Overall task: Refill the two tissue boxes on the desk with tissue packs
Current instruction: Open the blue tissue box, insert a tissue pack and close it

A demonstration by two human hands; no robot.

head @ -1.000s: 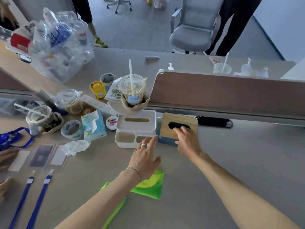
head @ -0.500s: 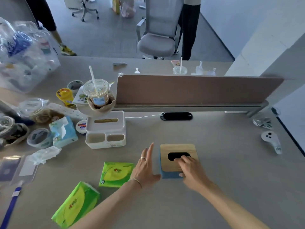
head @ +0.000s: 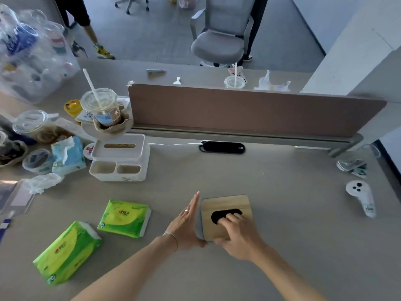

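Note:
A small blue tissue box with a wooden lid [head: 225,204] stands on the desk in front of me. My right hand [head: 237,234] grips it, fingertips hooked into the dark oval slot and thumb under the near edge. My left hand [head: 186,224] lies flat and open against the box's left side. A white tissue box [head: 120,156] with two front compartments stands further back on the left, a cup resting on its far edge. Two green tissue packs lie on the desk to my left, one nearer the box [head: 124,218] and one closer to me [head: 67,253].
Drink cups [head: 101,107], lidded containers, a blue tissue pack [head: 68,155] and crumpled plastic crowd the left. A brown divider [head: 249,109] runs along the back, with a black cable port [head: 222,147] below it. A white controller [head: 361,197] lies at the right.
The wooden-lid box has been pulled from beside the white box toward me across the desk. Both hands came along with it, and the green packs came into view.

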